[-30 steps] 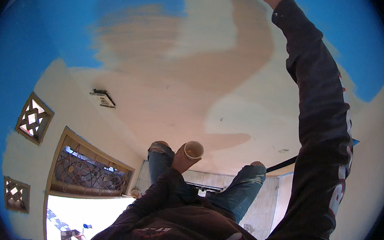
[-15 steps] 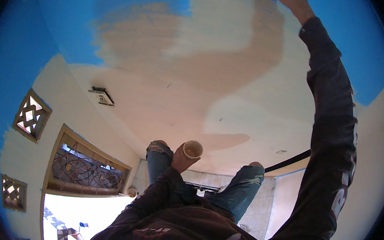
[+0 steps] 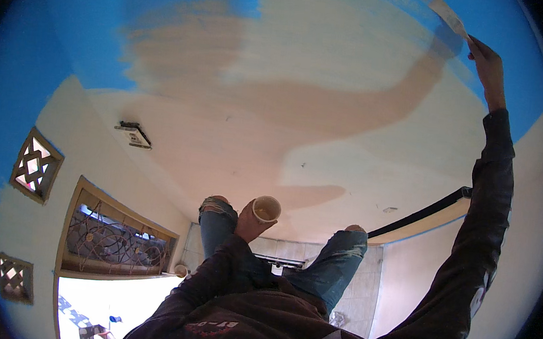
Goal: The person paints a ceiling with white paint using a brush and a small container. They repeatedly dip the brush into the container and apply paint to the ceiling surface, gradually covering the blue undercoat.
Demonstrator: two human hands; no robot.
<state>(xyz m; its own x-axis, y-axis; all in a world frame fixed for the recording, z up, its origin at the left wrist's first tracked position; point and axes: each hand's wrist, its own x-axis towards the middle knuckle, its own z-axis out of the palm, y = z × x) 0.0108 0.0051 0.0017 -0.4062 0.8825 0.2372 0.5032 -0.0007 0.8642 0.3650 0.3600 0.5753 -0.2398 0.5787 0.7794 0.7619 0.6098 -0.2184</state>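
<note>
The largest thing in view is the broad wall surface [image 3: 270, 188], which is seen partly coated: a wide swathe of pale beige and cream filler runs across its middle, darker and seemingly damp in a curved band [image 3: 353, 109] that sweeps up toward the upper right, lighter where it appears drier. Bright blue paint [image 3: 72, 33] is left uncovered along the left side, across the top and at the upper right corner, so the coating is judged to be perhaps half done, with the blue margins remaining.

Lower left, a framed opening with a curled metal grille [image 3: 119, 247] and two small diamond-lattice vents [image 3: 34, 165] are set into the wall, untouched by the fresh coat.

The right hand [image 3: 488, 72] is raised at the end of a dark sleeve, its grip closed around a flat pale scraper blade [image 3: 448, 16], which is pressed at the edge between fresh filler and blue paint.

The left hand [image 3: 248, 225] is held low between the knees in torn blue jeans, its grip wrapped around a small cream round cup [image 3: 267, 209], open side up, with some yellowish filler visible inside.
</note>
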